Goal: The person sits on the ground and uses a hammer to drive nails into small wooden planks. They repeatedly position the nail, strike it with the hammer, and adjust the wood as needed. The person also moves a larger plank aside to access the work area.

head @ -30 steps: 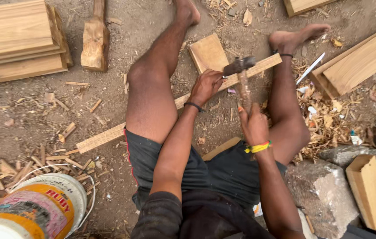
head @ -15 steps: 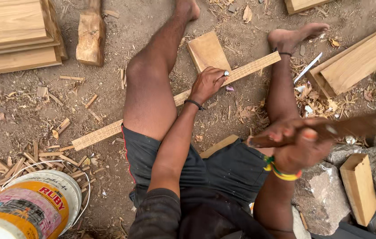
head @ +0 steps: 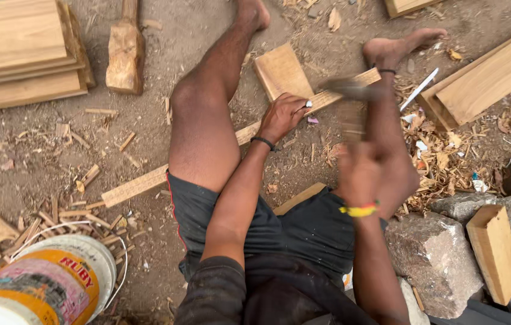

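Left hand (head: 284, 114): centre of the frame, fingers pressed down on the slat, pinning a small pale object at the fingertips; too small to tell what it is.
Right hand (head: 361, 174): right of centre, blurred, closed around the hammer handle.
Hammer (head: 352, 90): blurred, its dark head just above the slat's upper right end, handle running down to the right hand.
Slat (head: 141, 185): long thin wooden strip lying on the ground, running from lower left to upper right, passing under the left leg.
Block (head: 281, 71): flat square piece of wood, upper centre, touching the slat just above the left hand.
Planks (head: 18, 51): stacked in the upper left corner.
Mallet (head: 125, 54): chunky wooden piece beside the planks, upper left.
Bucket (head: 45, 283): lower left corner, lying on its side, wire handle showing.
Stones (head: 433, 247): lower right, with a short wooden block leaning against them.
Shavings (head: 442, 159): heaped at the right, below a box-like board.
Ground (head: 27, 138): bare earth strewn with wood chips.
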